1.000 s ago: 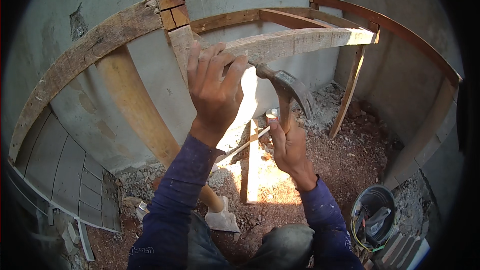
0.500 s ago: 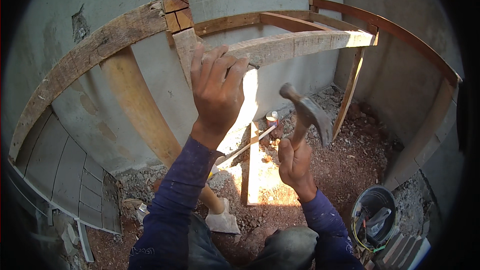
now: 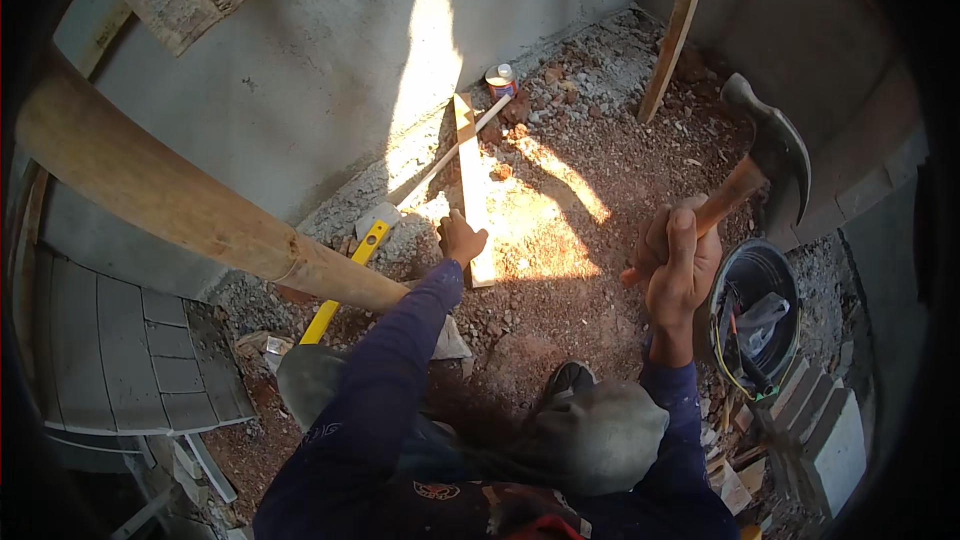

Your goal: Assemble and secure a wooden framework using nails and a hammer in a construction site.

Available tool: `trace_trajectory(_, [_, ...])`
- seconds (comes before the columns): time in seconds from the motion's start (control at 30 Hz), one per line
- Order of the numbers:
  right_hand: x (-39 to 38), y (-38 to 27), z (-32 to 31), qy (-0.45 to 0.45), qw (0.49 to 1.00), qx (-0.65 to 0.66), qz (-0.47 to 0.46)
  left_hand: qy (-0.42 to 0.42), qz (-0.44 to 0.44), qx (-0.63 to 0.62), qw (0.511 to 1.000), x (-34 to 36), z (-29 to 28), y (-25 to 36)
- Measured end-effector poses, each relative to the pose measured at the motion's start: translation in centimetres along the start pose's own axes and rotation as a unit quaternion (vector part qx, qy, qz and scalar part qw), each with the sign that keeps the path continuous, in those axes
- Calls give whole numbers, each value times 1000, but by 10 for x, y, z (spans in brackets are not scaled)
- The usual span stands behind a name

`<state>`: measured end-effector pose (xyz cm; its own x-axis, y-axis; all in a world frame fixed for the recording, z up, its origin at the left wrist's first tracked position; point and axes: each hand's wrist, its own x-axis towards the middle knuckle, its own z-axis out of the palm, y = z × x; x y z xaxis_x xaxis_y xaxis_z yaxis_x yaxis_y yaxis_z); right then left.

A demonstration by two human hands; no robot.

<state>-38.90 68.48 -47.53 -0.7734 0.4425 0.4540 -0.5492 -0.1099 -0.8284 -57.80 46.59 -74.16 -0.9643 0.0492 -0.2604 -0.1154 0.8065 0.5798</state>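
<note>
Gripping the hammer (image 3: 752,175) by its handle (image 3: 728,198), your right hand (image 3: 680,265) pointed the head (image 3: 779,143) away from you, maybe to spare your legs (image 3: 600,437). Your left hand (image 3: 461,239) reached forward and down, arm (image 3: 398,335) slanted, by the board (image 3: 471,180) on the dirt (image 3: 590,330). It looked too small to tell if those fingers were open or closed.

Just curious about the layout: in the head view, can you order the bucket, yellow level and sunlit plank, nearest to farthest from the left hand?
From the left hand:
1. Sunlit plank, right at the hand.
2. Yellow level, off to its left.
3. Bucket, far over to the right.
</note>
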Motion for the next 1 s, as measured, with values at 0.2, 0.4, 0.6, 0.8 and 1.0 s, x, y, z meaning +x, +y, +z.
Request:
trace_trajectory(0.2, [-64,21,-44,102,986,-56,121,-22,-186,-10,982,54,45,-61])
trace_trajectory(0.4, [-62,35,-61,138,963,-117,198,13,-166,-308,937,10,55,4])
trace_trajectory(0.6, [-14,102,-19,-14,947,-205,247,153,34,-426,891,-107,24,74])
trace_trajectory(0.8, [35,126,60,-224,937,-53,264,123,228,-418,871,-160,-22,87])
trace_trajectory(1.0, [43,109,92,-282,940,0,193,1,301,-549,780,-116,-178,92])
